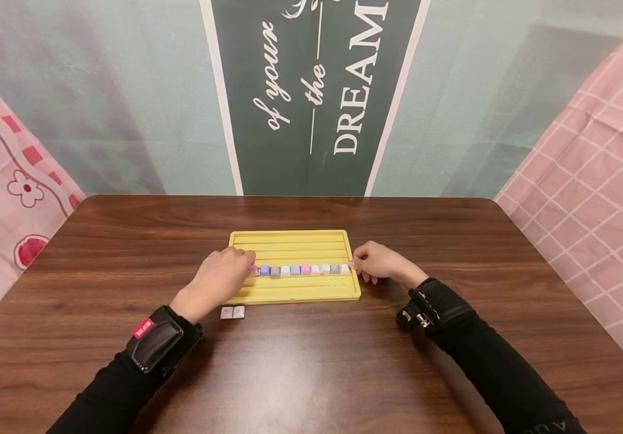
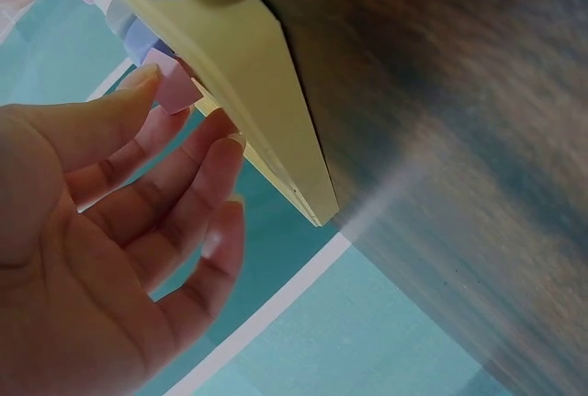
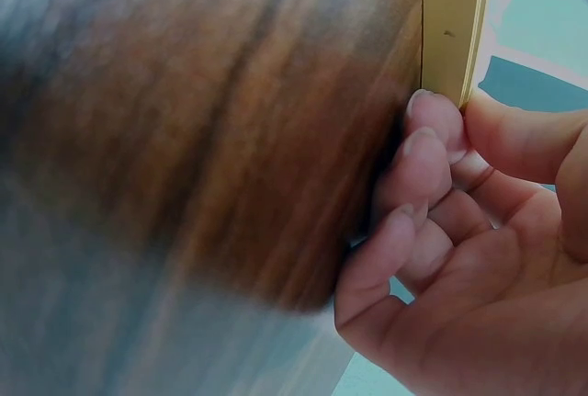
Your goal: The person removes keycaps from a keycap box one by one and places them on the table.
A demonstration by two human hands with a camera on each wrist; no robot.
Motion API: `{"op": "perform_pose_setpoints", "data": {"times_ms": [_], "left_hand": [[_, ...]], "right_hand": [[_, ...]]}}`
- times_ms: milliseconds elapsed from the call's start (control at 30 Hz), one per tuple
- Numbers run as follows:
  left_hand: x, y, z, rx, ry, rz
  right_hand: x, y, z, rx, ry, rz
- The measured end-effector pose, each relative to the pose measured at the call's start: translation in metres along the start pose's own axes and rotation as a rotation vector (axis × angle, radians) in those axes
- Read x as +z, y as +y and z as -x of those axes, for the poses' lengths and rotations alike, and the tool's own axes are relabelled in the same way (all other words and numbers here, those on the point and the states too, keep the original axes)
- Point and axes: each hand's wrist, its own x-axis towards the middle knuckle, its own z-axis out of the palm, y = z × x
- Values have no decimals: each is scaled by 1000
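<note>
A yellow ridged tray [image 1: 295, 238] lies on the table, with a row of pastel keycaps [image 1: 295, 270] along one of its grooves. At the row's left end my left hand [image 1: 223, 272] pinches a pink keycap [image 2: 175, 84] between thumb and forefinger; its other fingers are loosely bent beside the tray's wall. My right hand [image 1: 379, 262] grips the tray's right rim near the white end keycap [image 1: 344, 269]. In the right wrist view its thumb is at the rim and its curled fingers lie against the outer wall; the forefinger is partly hidden.
Two pale keycaps [image 1: 232, 312] sit side by side on the brown wooden table [image 1: 300, 361], just off the tray's front left corner. A hanging cloth with lettering [image 1: 317, 90] stands behind the table, with pink patterned cloths at both sides.
</note>
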Motion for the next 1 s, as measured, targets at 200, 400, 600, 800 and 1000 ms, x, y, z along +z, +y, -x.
{"op": "perform_pose_setpoints", "data": {"times_ms": [200, 400, 600, 800, 1000], "left_hand": [[0, 0, 1, 5, 12, -1], [1, 0, 3, 12, 18, 0], [1, 0, 4, 11, 19, 4], [0, 1, 5, 16, 14, -6], [-2, 4, 6, 24, 17, -8]], "right_hand": [[0, 0, -1, -7, 3, 11], [1, 1, -1, -5, 4, 15], [1, 1, -1, -9, 6, 17], [1, 2, -1, -10, 6, 20], [1, 3, -1, -2, 10, 20]]}}
